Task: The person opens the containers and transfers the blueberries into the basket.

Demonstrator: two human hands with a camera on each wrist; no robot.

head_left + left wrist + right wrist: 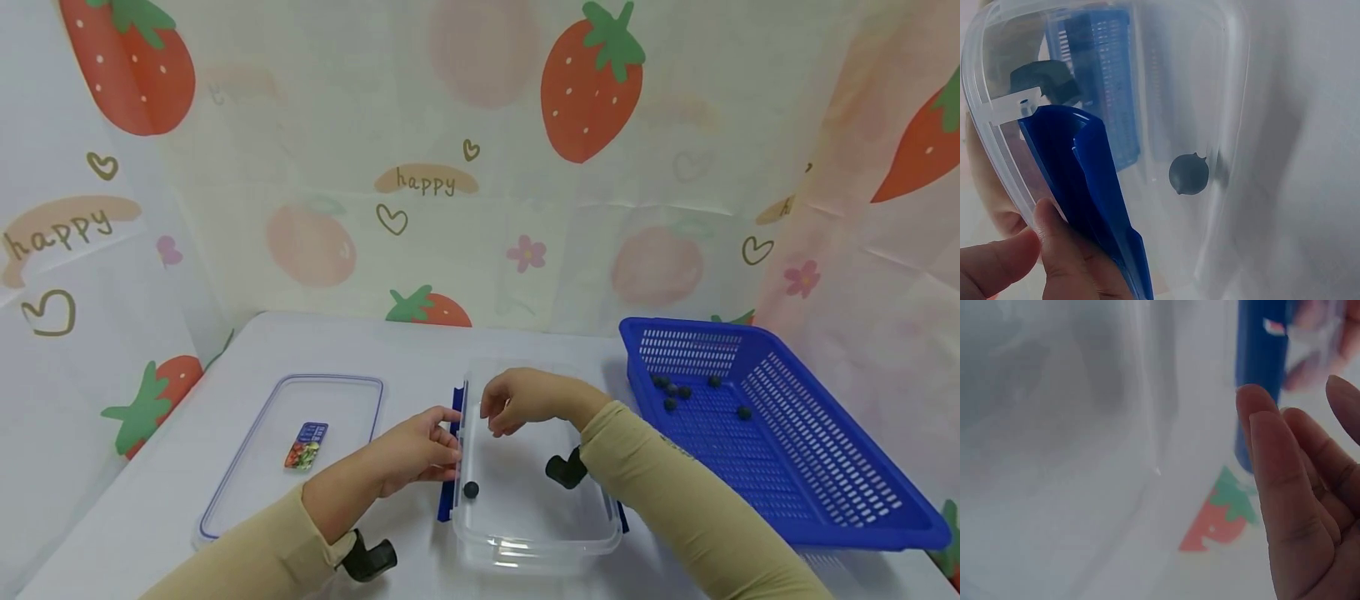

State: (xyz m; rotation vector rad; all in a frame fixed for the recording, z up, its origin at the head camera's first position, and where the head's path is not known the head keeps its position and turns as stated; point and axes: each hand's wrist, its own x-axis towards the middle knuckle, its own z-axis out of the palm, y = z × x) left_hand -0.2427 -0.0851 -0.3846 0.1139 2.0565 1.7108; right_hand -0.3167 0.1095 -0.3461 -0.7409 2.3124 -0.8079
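Observation:
A clear plastic box (540, 508) with blue side latches stands on the white table. My left hand (420, 450) holds its left rim by the blue latch (1082, 162), thumb and fingers at the edge. One dark blueberry (471, 490) lies inside along the left wall; the left wrist view shows small points on its skin (1189, 175). Above the box's far left part hovers my right hand (528, 400), fingers loosely bent and nothing visible in them. The right wrist view shows these fingers (1285, 469) close to the latch.
To the right, a blue perforated basket (817, 492) holds several dark berries (684, 392). A clear lid (255, 492) with a blue seal lies on the left, bearing a fruit-printed label (306, 446). Strawberry-printed cloth (495, 242) hangs behind the table.

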